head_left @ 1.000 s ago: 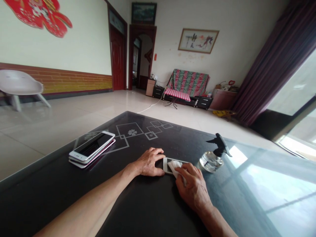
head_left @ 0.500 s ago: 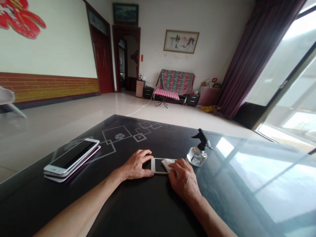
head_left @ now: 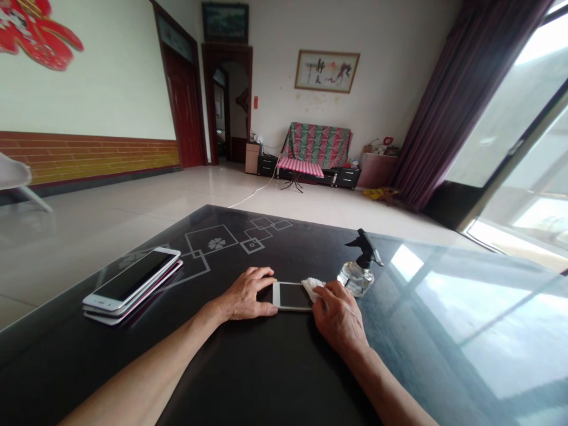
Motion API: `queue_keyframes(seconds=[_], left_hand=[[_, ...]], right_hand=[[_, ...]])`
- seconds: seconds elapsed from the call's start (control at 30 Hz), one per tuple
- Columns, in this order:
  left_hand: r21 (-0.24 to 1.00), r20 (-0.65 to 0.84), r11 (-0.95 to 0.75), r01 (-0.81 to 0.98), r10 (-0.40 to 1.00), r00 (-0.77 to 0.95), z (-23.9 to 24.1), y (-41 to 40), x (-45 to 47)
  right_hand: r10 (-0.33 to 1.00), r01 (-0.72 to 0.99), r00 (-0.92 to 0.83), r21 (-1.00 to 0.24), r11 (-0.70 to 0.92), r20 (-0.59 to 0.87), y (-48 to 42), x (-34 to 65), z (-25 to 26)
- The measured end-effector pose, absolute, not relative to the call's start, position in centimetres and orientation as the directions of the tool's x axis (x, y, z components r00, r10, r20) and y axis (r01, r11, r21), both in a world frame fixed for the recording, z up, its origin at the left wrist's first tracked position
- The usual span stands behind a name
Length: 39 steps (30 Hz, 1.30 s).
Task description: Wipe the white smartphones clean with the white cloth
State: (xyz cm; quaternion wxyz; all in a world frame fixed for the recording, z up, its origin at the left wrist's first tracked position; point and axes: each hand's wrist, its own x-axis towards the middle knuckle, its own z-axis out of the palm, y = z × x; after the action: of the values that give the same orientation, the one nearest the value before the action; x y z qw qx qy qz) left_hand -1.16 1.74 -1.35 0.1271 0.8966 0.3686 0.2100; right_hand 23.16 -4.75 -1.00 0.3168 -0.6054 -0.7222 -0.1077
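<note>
Your left hand [head_left: 246, 296] lies low on the table [head_left: 248, 378], its thumb and forefinger parted about as wide as the end of the white phone [head_left: 293, 296] and holding it at the two near corners. The phone lies flat, screen up, between your two hands, its long edges running from one to the other. Your right hand [head_left: 341, 316] is curled nearly closed, pinching a folded white tissue [head_left: 313, 287] at the phone's other end; the fingers cover that edge.

Just beyond your right knuckles stands the spray bottle [head_left: 356, 275], upright, so room on that side is tight. More room lies past your left fingertips, where tabletop with printed squares [head_left: 210, 239] runs on to the far corner. Well out to the left of your left hand sits a stack of phones [head_left: 133, 281], close to the table's left edge, with a broad strip of black surface between it and your wrist. Toward you, below both hands, the same black surface stretches between your forearms.
</note>
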Motion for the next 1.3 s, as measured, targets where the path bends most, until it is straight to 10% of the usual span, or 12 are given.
queue_keyframes(seconds=[0.43,1.3], left_hand=[[0.383,0.325,-0.703,0.599,0.709,0.625,-1.4,1.6,-1.1],[0.4,0.305,-0.689,0.604,0.722,0.621,-0.9,1.2,-1.0]], right_hand=[[0.786,0.859,-0.268,-0.231,0.456,0.557,-6.3,19.4,-0.6],[0.813,0.913,-0.061,-0.296,0.28,0.579,-4.1,23.2,-1.1]])
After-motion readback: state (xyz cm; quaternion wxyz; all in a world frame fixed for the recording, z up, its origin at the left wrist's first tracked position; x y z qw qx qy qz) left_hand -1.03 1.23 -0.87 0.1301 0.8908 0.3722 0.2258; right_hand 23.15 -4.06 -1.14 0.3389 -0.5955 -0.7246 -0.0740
